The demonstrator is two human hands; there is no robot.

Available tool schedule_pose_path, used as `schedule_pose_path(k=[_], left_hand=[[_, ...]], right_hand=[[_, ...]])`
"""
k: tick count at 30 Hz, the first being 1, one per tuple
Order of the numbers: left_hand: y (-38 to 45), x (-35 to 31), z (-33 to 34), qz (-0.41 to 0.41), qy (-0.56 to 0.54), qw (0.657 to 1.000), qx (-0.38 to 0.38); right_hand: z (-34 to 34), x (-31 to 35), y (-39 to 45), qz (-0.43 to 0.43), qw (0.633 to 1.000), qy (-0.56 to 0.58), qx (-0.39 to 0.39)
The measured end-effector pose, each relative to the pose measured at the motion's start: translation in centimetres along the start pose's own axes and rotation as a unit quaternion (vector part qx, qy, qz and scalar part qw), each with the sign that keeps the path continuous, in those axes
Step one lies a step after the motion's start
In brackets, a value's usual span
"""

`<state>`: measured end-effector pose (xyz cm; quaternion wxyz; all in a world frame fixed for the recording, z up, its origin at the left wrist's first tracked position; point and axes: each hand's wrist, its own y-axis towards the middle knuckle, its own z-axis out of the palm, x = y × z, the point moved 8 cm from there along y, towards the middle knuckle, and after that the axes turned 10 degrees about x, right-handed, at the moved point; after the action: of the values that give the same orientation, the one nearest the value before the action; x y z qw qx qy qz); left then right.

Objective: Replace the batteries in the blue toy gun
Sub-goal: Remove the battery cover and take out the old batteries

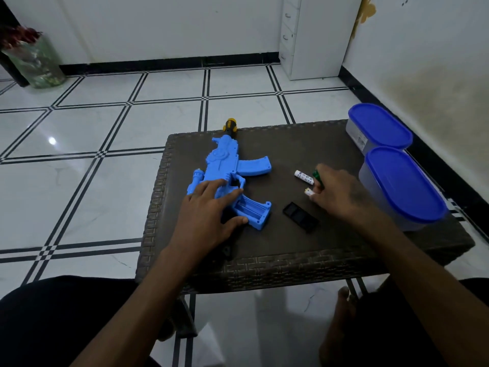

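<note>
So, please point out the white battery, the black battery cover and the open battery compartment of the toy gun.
white battery (304, 177), head view, middle of its label.
black battery cover (300, 216), head view, its centre.
battery compartment (251, 209), head view, empty slots in the grip.

On the table (264, 250), the toy gun (232, 170) lies toward the left edge, the cover (300, 216) and battery (304, 177) midway, two tubs (381, 125) along the right edge.

Both forearms reach forward from the bottom of the view, bare to the elbow. The left hand (209, 210) lies palm down with fingers spread and nearly straight, thumb out to the right. The right hand (334, 193) is turned knuckles up, its fingers curled under in a pinch.
</note>
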<state>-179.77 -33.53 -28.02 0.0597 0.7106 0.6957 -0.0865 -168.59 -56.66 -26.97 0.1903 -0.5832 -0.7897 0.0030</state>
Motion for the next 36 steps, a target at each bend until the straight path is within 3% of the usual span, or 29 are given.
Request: schedule_pose_path(k=[6, 15, 28, 36], left_hand=[[-0.6, -0.3, -0.1, -0.033, 0.013, 0.999, -0.001], [-1.3, -0.6, -0.3, -0.033, 0.038, 0.999, -0.021], [0.2, -3.9, -2.8, 0.018, -0.045, 0.996, -0.070], [1.9, -5.5, -2.8, 0.054, -0.032, 0.996, -0.069]], right_hand=[[0.4, 0.4, 0.3, 0.005, 1.000, -0.025, 0.000], [-2.5, -1.9, -0.8, 0.064, 0.995, 0.079, -0.017], [-2.2, -2.9, -0.4, 0.121, 0.986, -0.117, -0.002], [-1.8, -3.3, -0.2, 0.126, 0.982, -0.141, 0.019]])
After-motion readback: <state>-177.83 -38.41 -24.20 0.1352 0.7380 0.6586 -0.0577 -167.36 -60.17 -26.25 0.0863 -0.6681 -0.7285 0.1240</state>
